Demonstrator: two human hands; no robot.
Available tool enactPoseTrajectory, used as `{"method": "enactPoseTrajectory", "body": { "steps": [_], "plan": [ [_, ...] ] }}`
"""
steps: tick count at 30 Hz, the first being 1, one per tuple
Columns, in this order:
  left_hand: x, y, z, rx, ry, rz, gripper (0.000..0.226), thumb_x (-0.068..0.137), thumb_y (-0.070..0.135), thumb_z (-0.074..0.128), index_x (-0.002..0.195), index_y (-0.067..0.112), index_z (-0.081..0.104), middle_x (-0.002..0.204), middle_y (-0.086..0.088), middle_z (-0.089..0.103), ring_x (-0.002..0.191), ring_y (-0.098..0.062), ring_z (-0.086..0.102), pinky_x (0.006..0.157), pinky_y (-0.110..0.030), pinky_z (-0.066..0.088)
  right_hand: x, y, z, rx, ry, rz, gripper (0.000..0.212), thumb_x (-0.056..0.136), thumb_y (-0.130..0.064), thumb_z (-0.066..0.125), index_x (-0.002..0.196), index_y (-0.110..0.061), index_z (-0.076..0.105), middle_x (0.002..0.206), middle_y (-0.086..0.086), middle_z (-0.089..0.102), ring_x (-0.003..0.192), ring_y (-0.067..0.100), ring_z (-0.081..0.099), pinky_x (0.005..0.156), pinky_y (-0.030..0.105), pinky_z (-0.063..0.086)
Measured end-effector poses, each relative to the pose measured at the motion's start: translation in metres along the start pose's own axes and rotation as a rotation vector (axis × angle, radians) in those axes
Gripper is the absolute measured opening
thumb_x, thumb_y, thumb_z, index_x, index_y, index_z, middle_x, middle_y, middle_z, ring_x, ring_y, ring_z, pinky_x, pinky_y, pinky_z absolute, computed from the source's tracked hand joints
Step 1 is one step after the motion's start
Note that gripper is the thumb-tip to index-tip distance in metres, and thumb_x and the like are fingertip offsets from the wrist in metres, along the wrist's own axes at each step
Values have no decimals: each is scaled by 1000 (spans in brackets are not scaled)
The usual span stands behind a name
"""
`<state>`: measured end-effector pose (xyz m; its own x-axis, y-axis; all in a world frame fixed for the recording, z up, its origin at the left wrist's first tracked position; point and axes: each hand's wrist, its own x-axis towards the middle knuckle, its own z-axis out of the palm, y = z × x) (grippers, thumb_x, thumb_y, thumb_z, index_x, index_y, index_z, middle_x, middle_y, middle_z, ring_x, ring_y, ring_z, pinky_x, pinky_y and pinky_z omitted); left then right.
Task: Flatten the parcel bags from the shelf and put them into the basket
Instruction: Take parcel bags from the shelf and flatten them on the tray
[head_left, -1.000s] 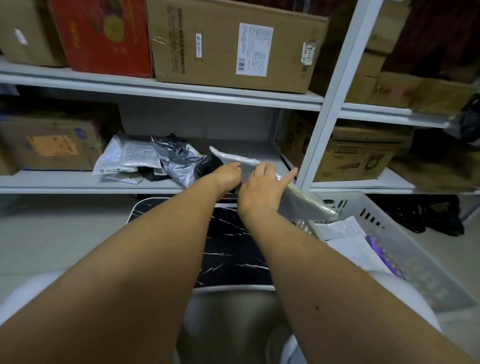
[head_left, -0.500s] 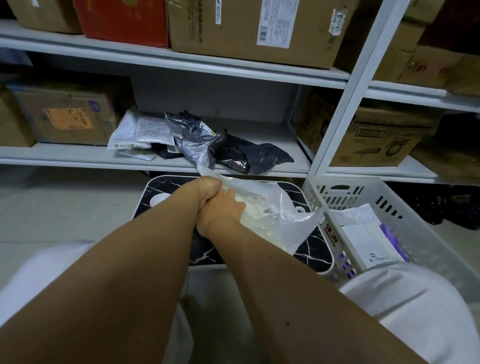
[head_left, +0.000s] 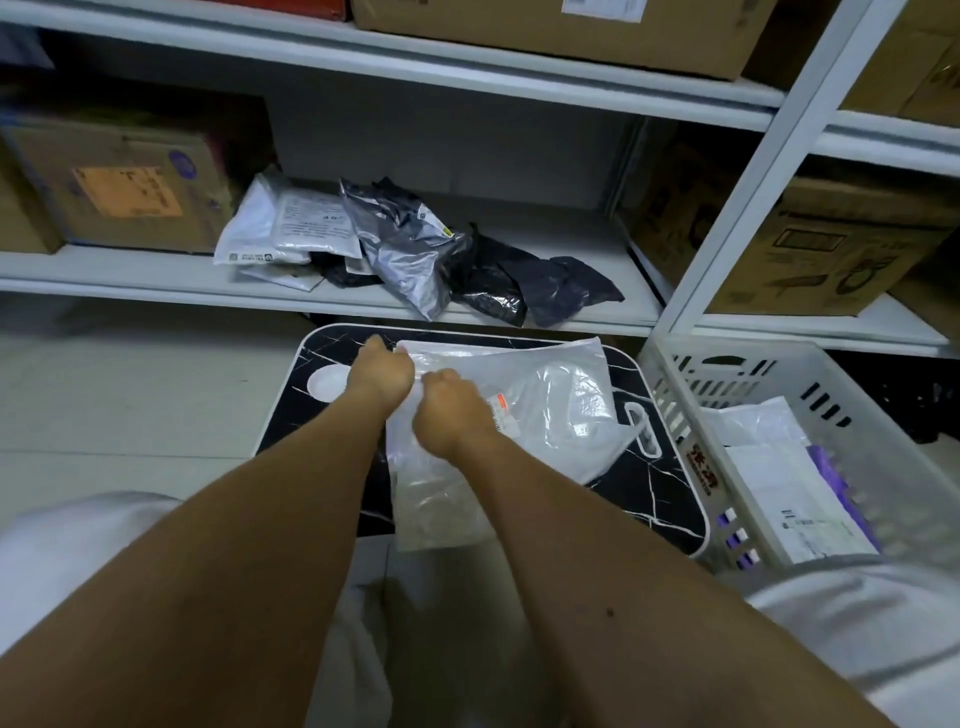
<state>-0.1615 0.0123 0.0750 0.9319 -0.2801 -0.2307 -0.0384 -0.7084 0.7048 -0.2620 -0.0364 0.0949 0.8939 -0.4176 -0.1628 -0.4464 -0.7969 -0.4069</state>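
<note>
One head-worn view looks forward and down, close over a small table (head_left: 670, 499), toward shelving (head_left: 332, 306).

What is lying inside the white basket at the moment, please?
The basket holds flat white parcel bags and something purple; whatever lies beneath them is covered.

Both forearms are bare from elbow to wrist, with no watch, band or ring visible on the left hand (head_left: 378, 375) or the right hand (head_left: 451, 413). A small dark mole sits on the right forearm (head_left: 609, 613). Pale grey-white clothing (head_left: 72, 551) covers the knees, slightly creased, with a faint darker seam on the right side.
</note>
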Motion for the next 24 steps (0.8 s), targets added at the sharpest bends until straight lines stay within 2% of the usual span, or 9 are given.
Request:
{"method": "enactPoseTrajectory", "body": {
  "steps": [2, 4, 7, 9, 12, 18, 24],
  "plan": [
    [-10, -1, 13, 199, 20, 120, 54, 102, 34, 29, 151, 15, 17, 159, -11, 13, 146, -30, 12, 115, -52, 18, 8, 29, -8, -103, 57, 128, 45, 97, -22, 41, 141, -15, 39, 144, 9, 39, 133, 31, 34, 105, 50, 35],
    [-17, -3, 36, 452, -17, 255, 57, 102, 39, 22, 153, 26, 2, 161, -5, -7, 148, -26, -7, 117, -54, 6, 14, 60, -10, -178, -4, 246, 53, 101, -36, 32, 151, -26, 19, 159, 5, 16, 146, 30, 12, 112, 59, 19],
    [-28, -4, 78, 694, -69, 437, 59, 102, 43, 20, 152, 30, -8, 159, -5, -18, 147, -27, -15, 117, -55, 0, 13, 97, -1, -244, -120, 268, 61, 100, -52, 23, 152, -39, -7, 162, -1, -15, 147, 32, -15, 110, 69, 3],
    [-33, -6, 100, 761, -98, 513, 62, 100, 42, 27, 152, 31, -6, 159, -6, -18, 146, -29, -16, 116, -57, 0, 12, 112, 11, -270, -148, 235, 67, 99, -55, 28, 151, -40, -11, 160, 0, -20, 146, 34, -19, 108, 72, 2],
    [-31, -15, 121, 828, -166, 525, 65, 99, 39, 32, 153, 30, -4, 160, -5, -17, 146, -29, -15, 116, -58, 1, 11, 126, 33, -288, -195, 235, 69, 98, -55, 31, 150, -41, -12, 160, 0, -21, 145, 37, -19, 107, 73, 5],
    [-25, -23, 130, 858, -271, 462, 58, 100, 41, 20, 152, 32, -5, 160, -1, -17, 146, -28, -19, 113, -61, -2, 15, 143, 62, -260, -283, 283, 66, 99, -56, 22, 148, -41, -19, 157, 1, -29, 143, 39, -24, 106, 74, 3],
    [-20, -24, 132, 871, -309, 406, 58, 99, 42, 20, 152, 34, -4, 160, 0, -17, 146, -28, -16, 113, -62, -1, 19, 149, 73, -290, -281, 300, 65, 98, -60, 14, 148, -40, -21, 156, -1, -31, 142, 36, -28, 105, 73, -2]
  ]
}}
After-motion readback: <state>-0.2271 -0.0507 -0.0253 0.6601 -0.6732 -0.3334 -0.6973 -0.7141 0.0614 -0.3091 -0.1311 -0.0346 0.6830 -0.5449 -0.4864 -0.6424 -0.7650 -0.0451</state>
